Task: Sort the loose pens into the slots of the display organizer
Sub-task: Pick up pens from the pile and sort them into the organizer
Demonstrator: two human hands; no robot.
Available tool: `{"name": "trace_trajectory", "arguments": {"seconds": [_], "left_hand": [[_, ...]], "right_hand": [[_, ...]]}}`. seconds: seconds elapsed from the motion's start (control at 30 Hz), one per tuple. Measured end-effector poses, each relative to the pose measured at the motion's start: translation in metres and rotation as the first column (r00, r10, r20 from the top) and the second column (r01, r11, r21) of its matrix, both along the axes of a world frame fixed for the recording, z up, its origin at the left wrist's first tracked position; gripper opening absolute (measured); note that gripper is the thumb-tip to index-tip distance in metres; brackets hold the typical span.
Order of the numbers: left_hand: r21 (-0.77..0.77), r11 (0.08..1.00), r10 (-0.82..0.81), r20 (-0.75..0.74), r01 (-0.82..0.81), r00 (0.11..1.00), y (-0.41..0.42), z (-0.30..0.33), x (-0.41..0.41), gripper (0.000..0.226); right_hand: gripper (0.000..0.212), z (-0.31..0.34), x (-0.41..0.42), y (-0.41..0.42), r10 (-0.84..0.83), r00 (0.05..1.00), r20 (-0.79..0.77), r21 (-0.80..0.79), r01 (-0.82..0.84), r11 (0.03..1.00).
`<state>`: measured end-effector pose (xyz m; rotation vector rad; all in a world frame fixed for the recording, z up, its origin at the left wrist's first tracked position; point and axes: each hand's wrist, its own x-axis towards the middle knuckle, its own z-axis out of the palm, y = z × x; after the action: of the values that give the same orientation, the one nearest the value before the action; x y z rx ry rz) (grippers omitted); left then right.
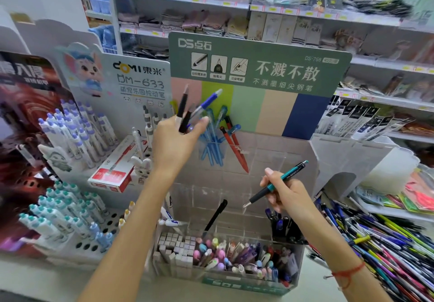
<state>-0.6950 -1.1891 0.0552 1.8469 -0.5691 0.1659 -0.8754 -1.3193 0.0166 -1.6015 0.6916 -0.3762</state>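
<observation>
Clear acrylic display organizer [258, 160] centre frame: blue pens [212, 142] and two red pens [234, 146] in upper-left slots, one black pen [216, 214] mid row, front tray [225, 276] crammed with mixed pens. Loose pen pile [385, 247] lower right. Left hand [175, 137] clamps a few pens [190, 111], black and blue-capped, above the organizer. Right hand [285, 192] pinches teal pen [277, 183] with black grip, tip lower-left.

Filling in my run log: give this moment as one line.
left hand: holds several pens | right hand: holds teal pen | organizer: partly filled | loose pens: remain
</observation>
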Motion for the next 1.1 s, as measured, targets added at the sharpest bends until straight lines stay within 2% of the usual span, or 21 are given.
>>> {"name": "trace_trajectory", "arguments": {"seconds": [0.1,0.2,0.33,0.4,0.43,0.5,0.53,0.57,0.63,0.73,0.8,0.9,0.97,1.0,1.1], "left_hand": [[-0.148,0.989,-0.027,-0.212,-0.005,0.977,0.029,-0.009,0.000,0.039],[-0.324,0.946,-0.105,-0.345,-0.014,0.933,0.069,-0.030,-0.014,0.029],[-0.462,0.870,-0.076,-0.472,-0.173,0.878,0.101,-0.054,-0.040,0.023],[-0.509,0.834,-0.164,-0.596,-0.213,0.786,0.108,-0.063,-0.048,0.023],[-0.562,0.795,-0.253,-0.649,-0.227,0.718,0.110,-0.066,-0.050,0.022],[-0.634,0.731,-0.397,-0.696,-0.253,0.599,0.115,-0.071,-0.054,0.023],[-0.629,0.737,-0.417,-0.710,-0.246,0.567,0.117,-0.074,-0.055,0.024],[-0.612,0.756,-0.418,-0.724,-0.233,0.548,0.119,-0.077,-0.056,0.025],[-0.601,0.773,-0.434,-0.734,-0.203,0.523,0.122,-0.082,-0.056,0.025],[-0.637,0.745,-0.501,-0.730,-0.198,0.464,0.125,-0.085,-0.056,0.027],[-0.673,0.715,-0.559,-0.714,-0.192,0.421,0.127,-0.085,-0.056,0.029],[-0.699,0.696,-0.603,-0.694,-0.164,0.394,0.126,-0.085,-0.057,0.031],[-0.689,0.712,-0.590,-0.690,-0.132,0.419,0.122,-0.084,-0.059,0.031],[-0.682,0.722,-0.575,-0.684,-0.114,0.450,0.119,-0.082,-0.060,0.031],[-0.708,0.699,-0.574,-0.639,-0.099,0.512,0.110,-0.078,-0.064,0.029]], "right_hand": [[0.024,0.003,0.007,0.007,0.026,0.998,0.057,-0.027,-0.025,0.999],[0.015,0.005,0.023,0.019,0.058,0.994,0.097,-0.115,-0.047,0.992],[0.007,0.000,0.062,0.041,0.221,0.975,0.027,-0.218,-0.210,0.953],[0.007,-0.007,0.082,0.053,0.227,0.973,-0.034,-0.362,-0.224,0.905],[0.010,-0.009,0.091,0.058,0.193,0.977,-0.087,-0.500,-0.210,0.840],[0.026,-0.010,0.106,0.067,0.096,0.969,-0.228,-0.775,-0.240,0.585],[0.033,-0.009,0.112,0.072,0.053,0.958,-0.282,-0.850,-0.275,0.450],[0.037,-0.008,0.117,0.075,0.027,0.947,-0.319,-0.882,-0.307,0.356],[0.040,-0.008,0.129,0.078,-0.015,0.918,-0.397,-0.891,-0.381,0.245],[0.039,-0.011,0.144,0.080,-0.053,0.881,-0.471,-0.872,-0.456,0.176],[0.041,-0.010,0.146,0.081,-0.068,0.885,-0.460,-0.878,-0.442,0.182],[0.036,-0.007,0.132,0.081,-0.016,0.957,-0.288,-0.926,-0.275,0.258],[0.029,-0.003,0.111,0.085,0.053,0.983,-0.177,-0.874,-0.182,0.450],[0.030,-0.002,0.099,0.088,0.092,0.982,-0.163,-0.811,-0.186,0.555],[0.035,-0.005,0.066,0.099,0.277,0.908,-0.315,-0.509,-0.408,0.758]]}}
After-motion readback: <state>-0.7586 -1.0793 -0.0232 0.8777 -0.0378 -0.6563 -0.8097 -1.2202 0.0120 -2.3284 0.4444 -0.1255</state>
